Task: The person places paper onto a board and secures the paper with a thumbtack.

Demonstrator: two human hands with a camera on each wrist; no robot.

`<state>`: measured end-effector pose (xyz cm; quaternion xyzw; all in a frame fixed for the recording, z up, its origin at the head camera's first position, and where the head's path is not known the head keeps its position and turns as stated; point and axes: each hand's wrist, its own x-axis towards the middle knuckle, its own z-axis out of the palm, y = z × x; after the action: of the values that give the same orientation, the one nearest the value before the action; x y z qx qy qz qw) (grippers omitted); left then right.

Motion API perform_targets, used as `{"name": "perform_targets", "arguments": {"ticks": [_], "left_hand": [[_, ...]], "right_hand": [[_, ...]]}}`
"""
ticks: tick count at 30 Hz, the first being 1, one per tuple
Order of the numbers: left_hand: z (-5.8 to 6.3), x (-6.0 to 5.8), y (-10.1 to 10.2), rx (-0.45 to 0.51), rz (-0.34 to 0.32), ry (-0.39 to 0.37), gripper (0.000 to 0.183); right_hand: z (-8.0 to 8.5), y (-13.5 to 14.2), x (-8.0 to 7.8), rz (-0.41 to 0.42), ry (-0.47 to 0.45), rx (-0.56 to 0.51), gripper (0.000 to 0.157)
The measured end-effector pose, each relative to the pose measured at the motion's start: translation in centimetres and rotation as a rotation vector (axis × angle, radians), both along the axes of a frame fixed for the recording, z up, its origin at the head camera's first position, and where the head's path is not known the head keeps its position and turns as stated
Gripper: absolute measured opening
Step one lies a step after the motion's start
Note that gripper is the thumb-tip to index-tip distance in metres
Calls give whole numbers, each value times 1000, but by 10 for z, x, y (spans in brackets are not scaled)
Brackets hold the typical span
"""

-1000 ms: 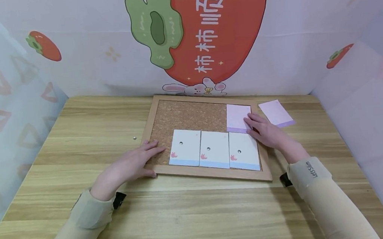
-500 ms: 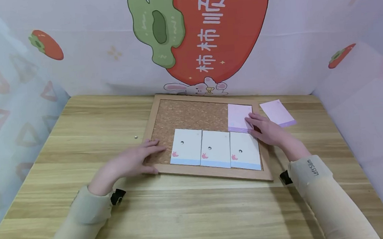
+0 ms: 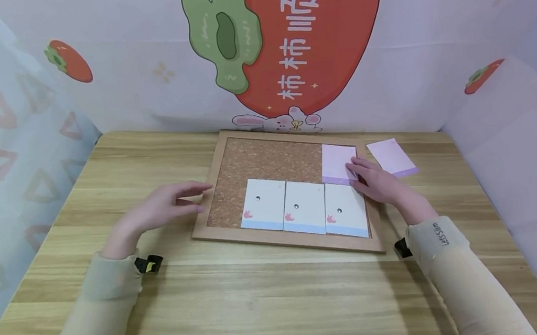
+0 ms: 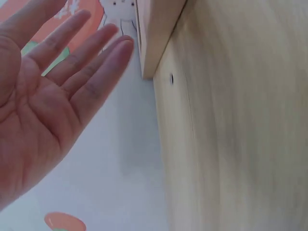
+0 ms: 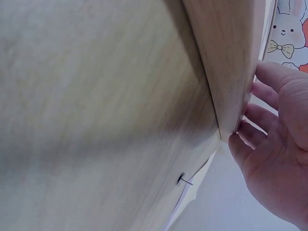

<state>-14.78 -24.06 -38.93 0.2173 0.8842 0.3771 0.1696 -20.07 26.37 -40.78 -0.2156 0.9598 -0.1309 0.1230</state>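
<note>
A wood-framed cork board lies on the table. Three white cards with blue lower strips stand side by side along its front, each with a silver thumbtack in it. At the board's back right corner is a pink card with a purple strip. My right hand rests its fingertips on that card, its fingers fairly straight. With fingers spread, my left hand hovers at the board's left edge, holding nothing. A loose thumbtack shows on the table in the left wrist view; the hand hides it in the head view.
Another pink card lies on the table just right of the board. Near the board's right side, a second loose thumbtack shows in the right wrist view. A printed cloth wall closes off the table's back edge.
My left hand has come off the board's front left corner and moved back and left, to the left edge. The right hand stays on the pink card.
</note>
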Motion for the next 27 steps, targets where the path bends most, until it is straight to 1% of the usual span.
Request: {"name": "perform_targets", "arguments": {"ticks": [2,5,9,13,17,22,27], "left_hand": [[1,-2,-6,13,33,17,50],[1,-5,-12,0,69,37,47],[0,-11,-18,-6,91,43,43],[-5,-22,-24,-27,103,44,38],[-11,-35,-27,-96,90,61,35],[-15,-46,-28,-171,42,74,38],[-19,-53,-28,-196,40,40,37]], "right_hand": [[0,0,0,0,0,-1,55],[0,1,0,1,0,-7,55],[-1,2,1,0,-1,-24,55],[-2,2,1,0,-3,-38,55],[-4,3,0,-2,-3,-39,55],[-6,3,0,10,17,-50,54],[-5,4,1,9,16,-54,54]]}}
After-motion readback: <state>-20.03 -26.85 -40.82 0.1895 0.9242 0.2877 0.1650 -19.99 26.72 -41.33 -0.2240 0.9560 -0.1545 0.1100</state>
